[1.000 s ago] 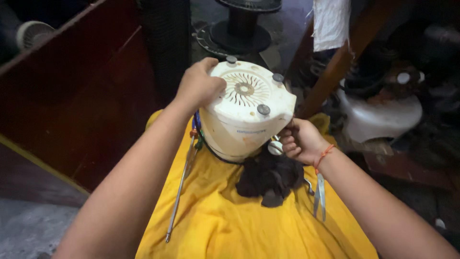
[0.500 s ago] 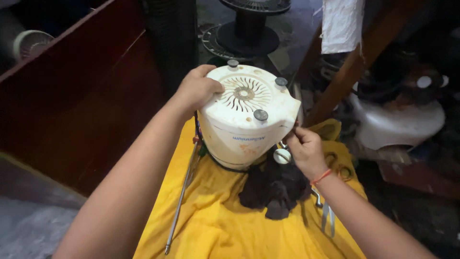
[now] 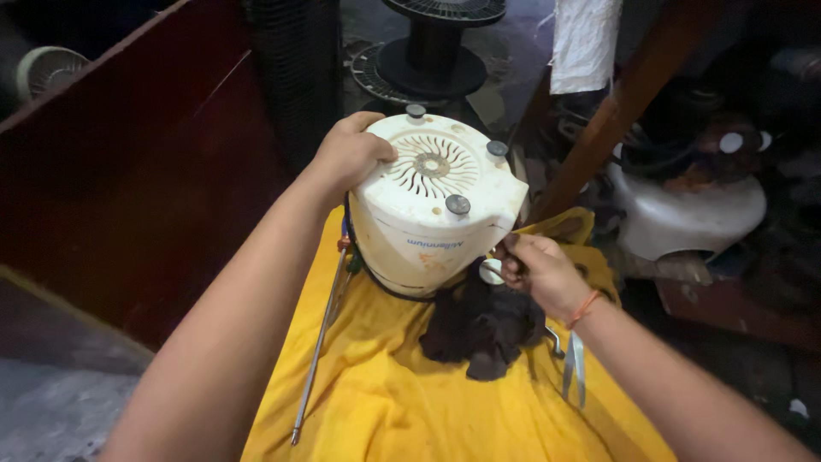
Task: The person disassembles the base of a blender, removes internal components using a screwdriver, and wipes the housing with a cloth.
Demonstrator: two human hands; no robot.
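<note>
Head view looked down on two bare arms reaching over a lap draped in yellow cloth. Left hand lay spread over the upper left edge of a cream-white round appliance housing, fingers curved and pressing on its rim, steadying it rather than closing around anything. Right hand sat at the housing's lower right side, fingers curled in a loose pinch around a small pale round part close against the casing; whether that part was attached to the housing could not be told. The housing stood between the two hands with its flat face turned up toward the camera, showing a sunburst ring of narrow vent slots around a brownish centre and three dark round feet near the rim, with grime stains on its side wall. Just below the right hand a crumpled dark rag rested on the cloth, touching the housing's base. Under the left forearm a long thin metal rod lay along the cloth. Beside the right wrist, which wore an orange thread band, lay a pair of metal tweezers.
</note>
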